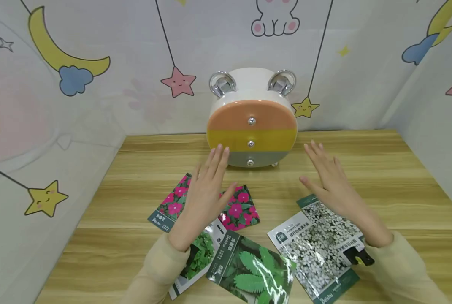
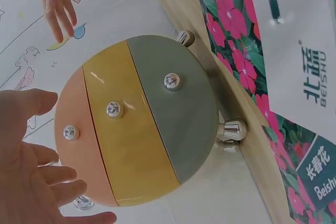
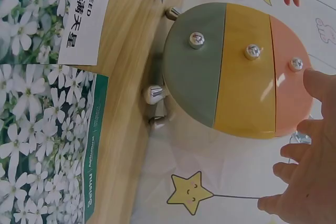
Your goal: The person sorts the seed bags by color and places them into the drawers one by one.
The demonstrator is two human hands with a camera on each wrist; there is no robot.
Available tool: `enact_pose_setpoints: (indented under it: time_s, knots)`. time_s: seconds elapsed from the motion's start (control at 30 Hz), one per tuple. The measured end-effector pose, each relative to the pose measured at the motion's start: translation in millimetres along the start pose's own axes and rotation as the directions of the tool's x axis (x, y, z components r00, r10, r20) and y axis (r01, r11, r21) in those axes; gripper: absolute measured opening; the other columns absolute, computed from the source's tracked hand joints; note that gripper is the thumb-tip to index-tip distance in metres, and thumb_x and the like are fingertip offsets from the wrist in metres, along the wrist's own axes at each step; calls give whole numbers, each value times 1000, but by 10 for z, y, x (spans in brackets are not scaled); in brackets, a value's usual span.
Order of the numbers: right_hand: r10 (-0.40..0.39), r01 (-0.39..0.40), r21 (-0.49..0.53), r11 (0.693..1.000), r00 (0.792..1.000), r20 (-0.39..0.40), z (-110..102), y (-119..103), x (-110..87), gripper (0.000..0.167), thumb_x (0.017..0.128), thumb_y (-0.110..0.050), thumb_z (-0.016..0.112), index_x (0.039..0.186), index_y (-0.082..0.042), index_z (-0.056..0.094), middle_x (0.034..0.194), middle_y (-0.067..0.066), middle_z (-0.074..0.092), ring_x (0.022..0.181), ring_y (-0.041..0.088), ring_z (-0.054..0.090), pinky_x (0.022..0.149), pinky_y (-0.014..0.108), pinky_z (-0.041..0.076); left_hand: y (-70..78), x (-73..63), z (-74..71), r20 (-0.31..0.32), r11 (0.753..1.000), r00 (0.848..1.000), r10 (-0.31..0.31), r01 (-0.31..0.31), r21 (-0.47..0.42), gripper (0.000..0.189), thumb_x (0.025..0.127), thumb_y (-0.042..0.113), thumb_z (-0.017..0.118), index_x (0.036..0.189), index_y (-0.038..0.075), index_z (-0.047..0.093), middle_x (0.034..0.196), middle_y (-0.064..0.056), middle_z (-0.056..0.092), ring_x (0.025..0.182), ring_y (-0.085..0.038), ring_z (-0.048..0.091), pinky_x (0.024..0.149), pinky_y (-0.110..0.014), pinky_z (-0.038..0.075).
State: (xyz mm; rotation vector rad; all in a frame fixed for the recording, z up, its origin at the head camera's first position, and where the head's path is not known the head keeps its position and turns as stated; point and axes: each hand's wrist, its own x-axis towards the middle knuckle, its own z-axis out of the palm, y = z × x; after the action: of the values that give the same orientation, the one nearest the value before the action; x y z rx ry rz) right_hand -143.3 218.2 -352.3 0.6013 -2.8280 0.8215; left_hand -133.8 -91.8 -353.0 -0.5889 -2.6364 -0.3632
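Observation:
In the head view my left hand (image 1: 206,192) hovers with straight fingers above pink-flower seed packets (image 1: 238,207), holding nothing. My right hand (image 1: 334,190), also with extended fingers, is over white-flower seed packets (image 1: 313,249) and grips nothing. Between and beyond both hands stands a small round drawer box (image 1: 251,110) with orange, yellow and grey-green drawer fronts, each with a silver knob (image 1: 251,144). Its top carries two silver ear-shaped rings (image 1: 223,84). Both wrist views show the drawer box (image 2: 157,124) past spread fingers, with all three fronts flush.
A green fern-leaf seed packet (image 1: 254,270) lies at the front, overlapping a white packet with green leaves (image 1: 201,255). The wooden table (image 1: 362,169) meets a printed curtain (image 1: 142,105) at the back and sides. A dark wrist strap piece (image 1: 358,256) sits by the right sleeve.

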Motion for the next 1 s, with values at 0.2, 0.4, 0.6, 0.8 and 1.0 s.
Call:
enact_pose_setpoints:
  time_s: [0.2,0.4,0.6,0.8,1.0]
  knots:
    - [-37,40,71,997,999,-36,-51,5,77,72,99,-28,50,156,-24,5,163,6,0,151,31,-3,119,59,-6,30,84,-3,-96,998,994,59,-60,-10,79,93,34,60,154,10,17,159,-12,26,147,-28,27,113,-55,33]
    - [-65,72,163,984,997,-46,-99,-17,187,69,100,-26,49,156,-23,9,164,5,2,151,33,0,117,65,0,54,158,0,-157,997,984,80,-82,-7,75,92,31,61,153,9,23,156,-11,33,145,-28,31,112,-53,35]
    - [-14,23,278,960,999,-34,-127,-21,274,68,100,-24,49,154,-37,9,164,-3,2,151,32,3,113,70,7,65,229,19,-236,993,966,106,-115,-26,70,91,28,62,150,8,31,152,-12,40,141,-28,38,107,-50,41]
    - [52,-29,417,909,998,-44,-135,-20,384,62,102,-29,45,151,-44,11,163,-8,8,151,26,4,116,66,5,80,287,52,-251,990,963,95,-118,-75,67,91,26,62,150,9,33,152,-11,40,140,-28,40,104,-48,43]
    - [83,-52,529,847,996,-34,-138,-31,482,58,103,-33,40,152,-41,11,163,-9,6,151,23,3,119,62,5,119,365,80,-291,985,953,80,-120,-123,66,90,23,64,148,8,36,151,-12,42,138,-29,42,106,-46,42]
